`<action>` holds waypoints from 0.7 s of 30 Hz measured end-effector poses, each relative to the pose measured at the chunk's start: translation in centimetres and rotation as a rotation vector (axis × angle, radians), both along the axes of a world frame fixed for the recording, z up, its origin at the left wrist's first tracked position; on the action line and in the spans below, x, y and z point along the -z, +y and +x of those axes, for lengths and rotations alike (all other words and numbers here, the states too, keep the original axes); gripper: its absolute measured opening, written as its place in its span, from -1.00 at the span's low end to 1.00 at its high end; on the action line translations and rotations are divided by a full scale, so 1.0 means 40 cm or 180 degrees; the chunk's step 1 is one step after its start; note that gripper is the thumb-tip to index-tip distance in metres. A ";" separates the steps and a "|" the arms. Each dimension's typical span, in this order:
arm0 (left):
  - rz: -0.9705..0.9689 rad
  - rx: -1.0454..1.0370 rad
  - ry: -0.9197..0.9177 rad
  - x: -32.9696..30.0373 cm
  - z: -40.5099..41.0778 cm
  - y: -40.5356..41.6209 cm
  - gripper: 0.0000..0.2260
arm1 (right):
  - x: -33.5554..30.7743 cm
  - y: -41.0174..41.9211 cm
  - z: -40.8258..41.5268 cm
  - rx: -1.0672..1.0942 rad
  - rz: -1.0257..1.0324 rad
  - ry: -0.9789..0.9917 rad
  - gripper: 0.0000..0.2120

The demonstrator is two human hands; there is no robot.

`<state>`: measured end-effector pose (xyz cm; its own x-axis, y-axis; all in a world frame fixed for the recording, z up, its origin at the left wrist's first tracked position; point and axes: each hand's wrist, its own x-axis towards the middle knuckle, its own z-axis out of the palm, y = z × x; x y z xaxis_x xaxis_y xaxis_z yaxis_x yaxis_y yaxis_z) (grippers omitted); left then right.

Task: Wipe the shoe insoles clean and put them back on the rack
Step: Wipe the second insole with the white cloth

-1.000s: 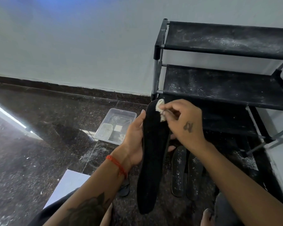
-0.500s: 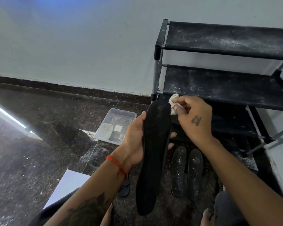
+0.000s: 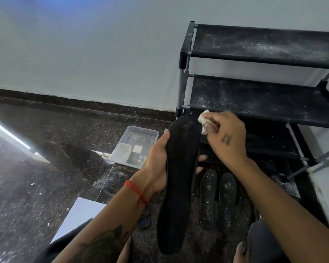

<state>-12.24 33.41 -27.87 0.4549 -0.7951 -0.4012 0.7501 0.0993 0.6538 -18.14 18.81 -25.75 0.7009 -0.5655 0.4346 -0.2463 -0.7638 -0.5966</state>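
My left hand [image 3: 159, 162] grips a long black insole [image 3: 179, 186] upright by its middle, thumb on the left edge and fingertips showing past the right edge. My right hand [image 3: 224, 137] pinches a small crumpled white cloth [image 3: 203, 120] just right of the insole's top end, apart from its surface. Two more dusty black insoles [image 3: 217, 200] lie side by side on the floor below. The black shoe rack [image 3: 264, 99] stands behind, its shelves speckled with white dust.
A clear plastic tub [image 3: 137, 143] with a smaller white container inside sits on the dark stone floor to the left. A white sheet [image 3: 78, 217] lies near my left forearm. Part of another dark insole [image 3: 144, 219] peeks out under my left wrist. The wall runs behind.
My right hand has drawn the cloth off the insole's tip to the right. The insole has stayed in my left hand, tilting only slightly.
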 end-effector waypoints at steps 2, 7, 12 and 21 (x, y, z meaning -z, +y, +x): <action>-0.0061 0.0018 -0.0067 -0.007 -0.002 -0.001 -0.43 | -0.007 0.027 0.003 -0.0098 -0.0152 -0.0393 -0.81; -0.0185 -0.0059 -0.0103 -0.004 -0.010 -0.001 -0.54 | 0.023 0.092 0.019 -0.1045 -0.0546 -0.0401 -0.86; -0.0012 -0.0040 -0.0033 0.002 -0.010 -0.004 -0.45 | 0.018 0.024 0.017 -0.0474 -0.0353 0.0024 -0.81; -0.0030 -0.0069 -0.0038 -0.009 -0.008 -0.001 -0.44 | 0.002 0.066 0.012 -0.0846 -0.0113 -0.0538 -0.84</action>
<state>-12.55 33.38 -27.51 0.4767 -0.7887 -0.3881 0.7400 0.1217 0.6616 -17.66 21.45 -25.82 0.7383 -0.3546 0.5737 0.0652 -0.8091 -0.5841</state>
